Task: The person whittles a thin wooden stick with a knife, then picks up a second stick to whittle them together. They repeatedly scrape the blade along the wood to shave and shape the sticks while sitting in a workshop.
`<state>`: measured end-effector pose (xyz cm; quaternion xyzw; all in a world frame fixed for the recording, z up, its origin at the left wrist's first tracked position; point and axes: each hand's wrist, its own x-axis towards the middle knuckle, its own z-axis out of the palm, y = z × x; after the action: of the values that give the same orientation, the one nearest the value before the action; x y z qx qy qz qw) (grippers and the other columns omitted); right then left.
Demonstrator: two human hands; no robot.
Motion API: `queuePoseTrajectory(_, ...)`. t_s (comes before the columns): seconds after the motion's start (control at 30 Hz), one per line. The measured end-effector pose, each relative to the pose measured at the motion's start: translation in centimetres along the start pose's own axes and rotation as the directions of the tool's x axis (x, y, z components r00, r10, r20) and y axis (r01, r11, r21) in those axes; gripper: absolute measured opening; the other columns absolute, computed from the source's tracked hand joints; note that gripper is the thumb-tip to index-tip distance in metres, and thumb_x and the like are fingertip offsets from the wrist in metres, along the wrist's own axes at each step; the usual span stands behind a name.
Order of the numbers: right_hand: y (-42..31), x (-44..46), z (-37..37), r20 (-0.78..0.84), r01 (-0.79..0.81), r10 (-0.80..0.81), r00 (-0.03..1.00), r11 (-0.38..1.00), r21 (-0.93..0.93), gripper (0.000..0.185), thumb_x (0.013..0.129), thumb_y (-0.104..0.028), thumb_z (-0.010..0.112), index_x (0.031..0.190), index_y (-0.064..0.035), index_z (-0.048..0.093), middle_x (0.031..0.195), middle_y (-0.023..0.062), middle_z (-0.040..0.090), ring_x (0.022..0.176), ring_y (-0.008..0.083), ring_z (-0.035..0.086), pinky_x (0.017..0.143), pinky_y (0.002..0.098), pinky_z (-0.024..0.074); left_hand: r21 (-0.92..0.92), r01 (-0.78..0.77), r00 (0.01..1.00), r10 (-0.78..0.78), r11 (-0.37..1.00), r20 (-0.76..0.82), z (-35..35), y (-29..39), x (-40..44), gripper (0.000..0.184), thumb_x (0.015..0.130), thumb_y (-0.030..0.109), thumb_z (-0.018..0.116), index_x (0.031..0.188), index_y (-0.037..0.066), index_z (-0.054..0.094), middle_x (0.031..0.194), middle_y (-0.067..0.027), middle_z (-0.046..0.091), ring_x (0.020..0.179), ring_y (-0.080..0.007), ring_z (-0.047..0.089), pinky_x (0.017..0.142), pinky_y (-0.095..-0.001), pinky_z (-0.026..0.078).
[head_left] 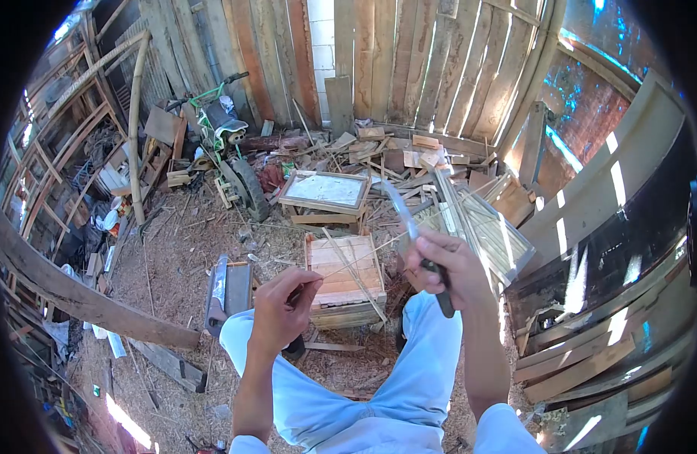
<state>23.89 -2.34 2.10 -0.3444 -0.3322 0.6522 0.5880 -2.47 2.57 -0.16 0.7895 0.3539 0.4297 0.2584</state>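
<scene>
1. We see a knife (403, 212) with a silvery blade and a black handle.
2. The thin strip (363, 258) shows pale straw-yellow.
3. We find the trousers (348, 420) light blue.
4. The wooden box (337, 299) is tan, striped by its board seams.
5. The plank wall (431, 60) runs in vertical bands — grey, brown, rusty red.
6. We note bright green and white on the bike (229, 125).

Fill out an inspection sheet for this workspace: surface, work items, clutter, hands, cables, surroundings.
Surface: brown earth floor, heavily littered.
Work items: thin straw-coloured strip; black-handled metal knife.
Clutter: heaped brown wood scraps; pale wooden box, long pale stick lying across it.
Hands: left hand pinches the strip; right hand grips the knife.
Cables: nothing clearly seen.
Surroundings: weathered brown plank wall, light through gaps; green-and-white two-wheeler.
</scene>
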Motion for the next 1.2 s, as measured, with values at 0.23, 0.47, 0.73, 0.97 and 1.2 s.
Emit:
queuePoseTrajectory(0.23,0.4,-0.6,0.9,-0.002,-0.072,0.072,0.997,0.997,-0.031,0.031,0.092,-0.015,0.056,0.119,0.0005,0.055,0.079,0.0056,0.059,0.052,0.0059,0.044,0.039,0.0171,0.0326,0.037,-0.007,1.000,0.007,0.999,-0.021,0.0,-0.1,0.1,0.007,0.080,-0.002,0.066,0.085,0.001,0.062,0.071,-0.0071,0.059,0.057,-0.0138,0.055,0.050,-0.0252,0.042)
queuePoseTrajectory(0.47,-1.7,-0.5,-0.6,-0.015,0.008,-0.008,1.000,1.000,0.013,0.020,0.093,-0.017,0.055,0.104,-0.0002,0.058,0.078,0.0058,0.059,0.051,0.0056,0.046,0.038,0.0170,0.0339,0.032,-0.019,1.000,0.019,0.999,-0.015,-1.1,-1.9,-0.1,0.007,0.080,-0.002,0.065,0.086,0.001,0.062,0.074,-0.0081,0.061,0.058,-0.0155,0.056,0.052,-0.0256,0.043)
queuePoseTrajectory(0.73,0.8,0.0,2.3,-0.057,-0.031,0.024,0.998,0.991,-0.131,0.032,0.094,-0.015,0.054,0.121,0.0013,0.052,0.077,0.0068,0.058,0.050,0.0058,0.045,0.038,0.0170,0.0323,-0.014,-0.085,0.993,0.083,0.996,-0.088,2.2,1.9,2.0,0.009,0.080,-0.001,0.067,0.088,0.002,0.065,0.075,-0.0072,0.063,0.059,-0.0128,0.057,0.052,-0.0246,0.043)
queuePoseTrajectory(0.97,-0.2,-0.4,1.1,-0.014,-0.021,0.020,1.000,0.995,-0.094,0.033,0.092,-0.017,0.057,0.119,0.0020,0.055,0.078,0.0056,0.060,0.052,0.0062,0.046,0.040,0.0179,0.0330,0.019,-0.098,0.995,0.098,0.995,-0.018,2.1,2.2,2.0,0.006,0.081,0.000,0.065,0.087,0.001,0.062,0.072,-0.0080,0.061,0.053,-0.0137,0.055,0.047,-0.0259,0.042)
queuePoseTrajectory(1.2,0.4,-0.4,0.5,0.001,0.028,-0.029,1.000,0.998,-0.051,0.036,0.092,-0.016,0.056,0.124,0.0007,0.052,0.079,0.0055,0.059,0.052,0.0058,0.045,0.039,0.0177,0.0312,0.029,-0.059,0.997,0.061,0.998,-0.049,2.0,1.6,1.4,0.005,0.081,0.000,0.065,0.085,0.001,0.063,0.073,-0.0080,0.061,0.054,-0.0144,0.055,0.048,-0.0258,0.042)
